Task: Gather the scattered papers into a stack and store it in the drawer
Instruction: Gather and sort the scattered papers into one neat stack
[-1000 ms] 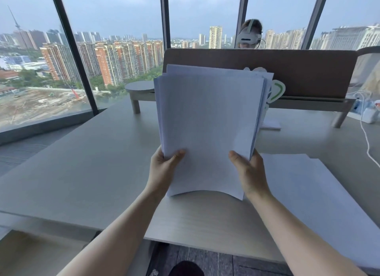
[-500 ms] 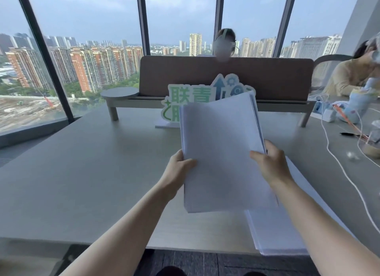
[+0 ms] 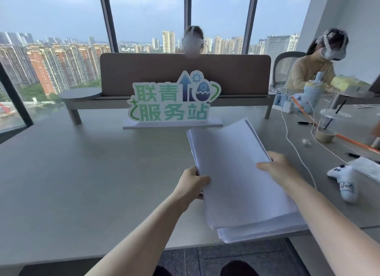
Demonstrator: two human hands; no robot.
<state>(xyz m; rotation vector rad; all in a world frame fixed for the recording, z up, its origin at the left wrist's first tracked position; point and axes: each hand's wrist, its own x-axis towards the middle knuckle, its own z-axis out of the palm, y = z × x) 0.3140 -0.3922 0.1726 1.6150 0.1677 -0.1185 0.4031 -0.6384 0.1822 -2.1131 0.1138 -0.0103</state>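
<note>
Head view: the person holds a sheaf of papers (image 3: 232,172) between both hands. The left hand (image 3: 192,183) grips its left edge near the close end, thumb curled over the top sheet; the right hand (image 3: 276,169) clamps the right edge a little farther along, thumb lying across the top.

The sheaf's long axis runs away from the person, leaning slightly to the right, and its far end sits higher than its near end. Directly beneath its near end lies a second pile of papers (image 3: 261,232) on the desk (image 3: 92,183), at the front edge, its corner poking out below and to the right.

The held sheets sit just above that pile and slightly left of it, so merging them probably calls for a small shift rightward and down. Both hands are equally close.

No drawer is in sight.
</note>
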